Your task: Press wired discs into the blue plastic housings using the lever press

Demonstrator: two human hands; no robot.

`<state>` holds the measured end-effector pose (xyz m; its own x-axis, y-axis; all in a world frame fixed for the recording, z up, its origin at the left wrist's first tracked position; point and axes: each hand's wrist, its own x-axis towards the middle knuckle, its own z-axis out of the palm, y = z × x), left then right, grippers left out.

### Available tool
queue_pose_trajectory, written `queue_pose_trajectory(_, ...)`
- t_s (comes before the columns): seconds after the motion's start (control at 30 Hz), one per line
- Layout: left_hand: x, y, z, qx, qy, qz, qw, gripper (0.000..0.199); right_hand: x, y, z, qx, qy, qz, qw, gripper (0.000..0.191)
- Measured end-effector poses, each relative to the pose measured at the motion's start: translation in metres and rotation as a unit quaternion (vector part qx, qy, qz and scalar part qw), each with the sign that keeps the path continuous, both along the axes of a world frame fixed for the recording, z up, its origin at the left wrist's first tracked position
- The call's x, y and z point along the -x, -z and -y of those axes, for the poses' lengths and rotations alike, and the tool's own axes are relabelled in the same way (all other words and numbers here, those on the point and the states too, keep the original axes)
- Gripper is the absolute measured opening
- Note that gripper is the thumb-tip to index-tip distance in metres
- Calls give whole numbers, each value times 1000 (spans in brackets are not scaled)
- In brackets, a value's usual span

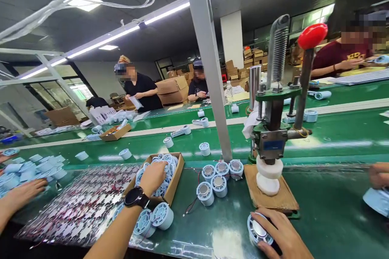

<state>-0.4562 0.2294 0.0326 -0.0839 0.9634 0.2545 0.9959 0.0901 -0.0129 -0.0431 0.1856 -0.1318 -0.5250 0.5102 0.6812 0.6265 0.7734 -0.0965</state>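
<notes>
My left hand (154, 176), with a black watch at the wrist, reaches into a cardboard box (176, 184) of light-blue plastic rings (172, 164). Its fingers are curled, and the tips are hidden among the rings. On the bench at the lower right, my right hand (281, 230) grips a light-blue round housing (255, 226) with a silver disc in its top. Several similar housings (219, 184) with silver discs and thin wires stand between my hands. Beside my left forearm are light-blue housings (162, 215) with spoked tops and no disc showing.
A hand press (273, 141) with a red knob (313, 35) and white round pads stands behind my right hand. Left of the box lies a sheet of metallic parts (88, 202). Co-workers' hands (24, 194) appear at both sides. Housings sit on the green conveyor (170, 158) beyond.
</notes>
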Motion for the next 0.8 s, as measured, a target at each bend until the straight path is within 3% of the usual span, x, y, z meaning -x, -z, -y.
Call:
queue_pose_trajectory(0.13, 0, -13, -1, -25, 2, -20, 999, 32, -10, -6, 8, 57, -12, -44, 997, 43)
queue_pose_trajectory(0.2, -4, -20, -1, -68, -20, -11, 997, 35, -16, -10, 13, 89, -6, -65, 994, 42)
queue_pose_trajectory(0.27, -21, -17, 5, -129, -57, 0, 990, 39, -20, -14, 18, 120, 4, -83, 989, 42)
queue_pose_trajectory(0.37, -81, 16, 30, -136, -81, 134, 978, 42, -19, -17, 22, 153, 23, -108, 982, 40)
queue_pose_trajectory(0.4, -107, 34, 41, -84, -64, 293, 950, 43, -18, -18, 22, 158, 31, -115, 980, 39)
queue_pose_trajectory(0.43, -133, 52, 51, -8, -37, 450, 892, 48, -17, -18, 23, 161, 38, -121, 979, 38)
queue_pose_trajectory(0.47, -158, 69, 60, 25, -37, 531, 846, 52, -17, -18, 23, 162, 43, -123, 978, 38)
queue_pose_trajectory(0.5, -179, 83, 68, 54, -43, 562, 825, 53, -17, -19, 23, 163, 44, -123, 978, 38)
queue_pose_trajectory(0.53, -194, 94, 73, 87, -45, 563, 820, 56, -18, -19, 23, 166, 42, -121, 978, 38)
queue_pose_trajectory(0.6, -208, 103, 78, 128, -40, 491, 861, 57, -21, -20, 24, 179, 28, -109, 977, 39)
queue_pose_trajectory(0.7, -199, 96, 81, 177, 4, 315, 933, 50, -28, -21, 24, 201, 9, -89, 975, 46)
queue_pose_trajectory(0.8, -182, 90, 84, 154, 99, 190, 964, 45, -30, -20, 27, 213, 7, -79, 974, 57)
